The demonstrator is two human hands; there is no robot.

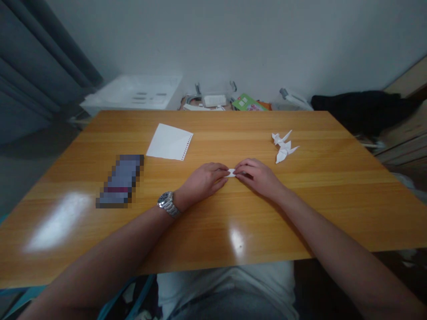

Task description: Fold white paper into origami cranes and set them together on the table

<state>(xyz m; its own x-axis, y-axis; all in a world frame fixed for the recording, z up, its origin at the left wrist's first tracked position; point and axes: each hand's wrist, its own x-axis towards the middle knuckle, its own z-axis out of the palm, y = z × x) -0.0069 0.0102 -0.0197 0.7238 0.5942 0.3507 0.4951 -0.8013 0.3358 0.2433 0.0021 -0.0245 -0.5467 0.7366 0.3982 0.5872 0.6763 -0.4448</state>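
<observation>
A small folded piece of white paper [231,172] lies at the middle of the wooden table, mostly covered by my fingers. My left hand [207,180], with a metal watch [167,203] on its wrist, pinches the paper's left end. At the right end, the fingers and thumb of my right hand [258,177] close on the same paper. Only a short strip shows between the two hands, so its full shape is hidden. Beyond my right hand sit folded white paper cranes [283,149], close together.
A white sheet with a perforated edge [170,142] lies at the back left of the table [213,235]. Nearer to me on the left is a pixelated dark phone-like object [122,181]. Behind the table stand a white plastic bin [133,93] and a green booklet [247,103].
</observation>
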